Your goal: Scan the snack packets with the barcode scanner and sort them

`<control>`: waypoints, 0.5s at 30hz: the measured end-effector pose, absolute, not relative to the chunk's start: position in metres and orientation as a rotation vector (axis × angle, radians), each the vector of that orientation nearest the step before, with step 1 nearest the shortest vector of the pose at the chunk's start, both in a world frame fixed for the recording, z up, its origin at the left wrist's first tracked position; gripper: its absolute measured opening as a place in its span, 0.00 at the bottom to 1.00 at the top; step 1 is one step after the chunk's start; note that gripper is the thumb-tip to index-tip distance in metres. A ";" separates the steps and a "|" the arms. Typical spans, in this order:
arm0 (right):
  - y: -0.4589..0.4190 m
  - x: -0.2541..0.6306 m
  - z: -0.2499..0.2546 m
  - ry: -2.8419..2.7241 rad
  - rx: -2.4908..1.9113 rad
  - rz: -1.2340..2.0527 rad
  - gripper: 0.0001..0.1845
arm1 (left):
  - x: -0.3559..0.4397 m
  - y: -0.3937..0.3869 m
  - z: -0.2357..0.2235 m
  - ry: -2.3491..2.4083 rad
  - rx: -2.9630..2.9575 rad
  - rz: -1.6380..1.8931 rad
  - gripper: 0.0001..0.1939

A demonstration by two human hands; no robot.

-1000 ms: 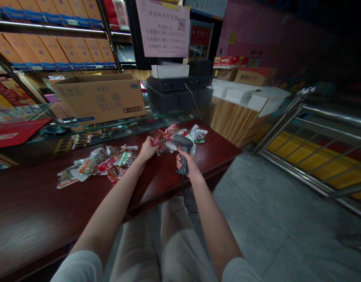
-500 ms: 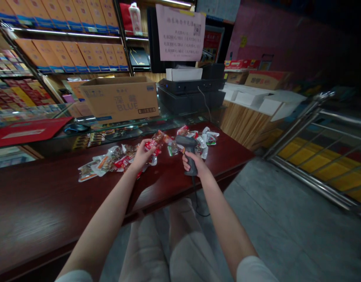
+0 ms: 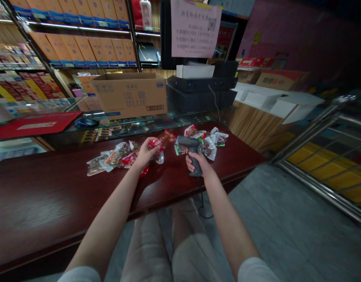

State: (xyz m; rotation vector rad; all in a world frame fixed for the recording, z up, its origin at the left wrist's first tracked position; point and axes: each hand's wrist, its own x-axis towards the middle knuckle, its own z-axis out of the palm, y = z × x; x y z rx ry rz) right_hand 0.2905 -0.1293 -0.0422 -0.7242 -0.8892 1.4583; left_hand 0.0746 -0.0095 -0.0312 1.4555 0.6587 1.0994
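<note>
My right hand [image 3: 199, 164] is wrapped round the grip of a grey barcode scanner [image 3: 188, 141], its head pointing left above the table. A cable runs down from its handle past the table edge. In my left hand [image 3: 147, 152] is a red snack packet [image 3: 166, 138], pinched by the fingers and held in front of the scanner. Below and left of that hand lies a pile of clear and red snack packets [image 3: 117, 156]. A second group of snack packets [image 3: 211, 143] lies behind and right of the scanner.
The dark red table [image 3: 59, 196] spans the front. Behind it, a glass counter carries a cardboard box [image 3: 130, 96], a red folder [image 3: 36, 124], a computer mouse [image 3: 86, 123] and a black cash drawer [image 3: 200, 96]. A metal railing [image 3: 315, 184] stands on the right.
The whole scene has shifted slightly right in view as my head turned. Both hands keep their hold on the packet and scanner, in nearly the same places over the table.
</note>
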 end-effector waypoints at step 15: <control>-0.134 0.287 -0.043 -0.916 -0.756 1.463 0.15 | 0.076 -0.007 -0.040 0.819 1.696 1.017 0.22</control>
